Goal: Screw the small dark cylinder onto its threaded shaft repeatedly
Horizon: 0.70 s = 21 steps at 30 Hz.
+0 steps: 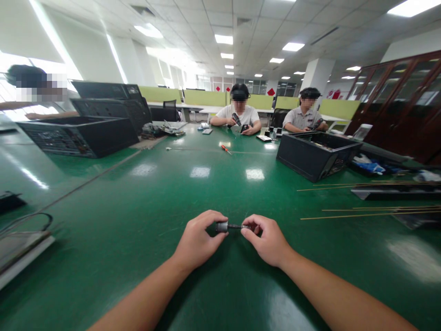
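In front of me, just above the green tabletop, my left hand (203,236) pinches the wide grey-and-black end of a small piece with a thin dark stem (234,226). Thumb and forefinger are on opposite sides of that end. On the other side, my right hand (263,236) grips the tip of the stem between its fingertips. The piece lies level between the two hands. It may be a short adapter cable, but its exact kind is too small to tell, and my right fingers partly hide its tip.
An orange screwdriver (226,149) lies farther up the green table (155,193). Black computer cases (113,135) stand at left, and another case (303,154) at right. Thin rods (330,186) lie near metal panels at right. Two people work opposite; a third person is at far left.
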Tool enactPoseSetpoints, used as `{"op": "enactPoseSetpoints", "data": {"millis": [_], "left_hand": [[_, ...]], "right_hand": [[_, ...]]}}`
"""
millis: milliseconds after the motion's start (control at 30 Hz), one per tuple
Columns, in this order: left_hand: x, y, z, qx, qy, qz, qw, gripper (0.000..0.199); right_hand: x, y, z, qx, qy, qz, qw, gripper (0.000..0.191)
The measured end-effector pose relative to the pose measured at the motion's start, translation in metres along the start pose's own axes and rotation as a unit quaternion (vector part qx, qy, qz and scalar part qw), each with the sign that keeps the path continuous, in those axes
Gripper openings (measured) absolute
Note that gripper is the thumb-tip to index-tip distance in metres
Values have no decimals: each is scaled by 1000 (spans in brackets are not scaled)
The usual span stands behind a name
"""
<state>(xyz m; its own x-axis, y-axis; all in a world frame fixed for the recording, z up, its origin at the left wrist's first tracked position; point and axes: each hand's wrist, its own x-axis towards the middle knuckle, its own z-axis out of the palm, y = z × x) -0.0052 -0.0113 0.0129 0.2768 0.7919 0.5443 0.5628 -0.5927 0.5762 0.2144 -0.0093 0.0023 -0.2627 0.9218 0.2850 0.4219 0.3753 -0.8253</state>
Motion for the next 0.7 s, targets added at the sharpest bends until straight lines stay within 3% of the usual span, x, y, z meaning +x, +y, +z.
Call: {"op": "enactPoseSetpoints", "data": {"millis": [700], "left_hand": [[1, -5, -7, 14, 7, 11, 1000, 24]], "right_hand": [[2, 4, 0, 25, 12, 22, 999, 11]]}}
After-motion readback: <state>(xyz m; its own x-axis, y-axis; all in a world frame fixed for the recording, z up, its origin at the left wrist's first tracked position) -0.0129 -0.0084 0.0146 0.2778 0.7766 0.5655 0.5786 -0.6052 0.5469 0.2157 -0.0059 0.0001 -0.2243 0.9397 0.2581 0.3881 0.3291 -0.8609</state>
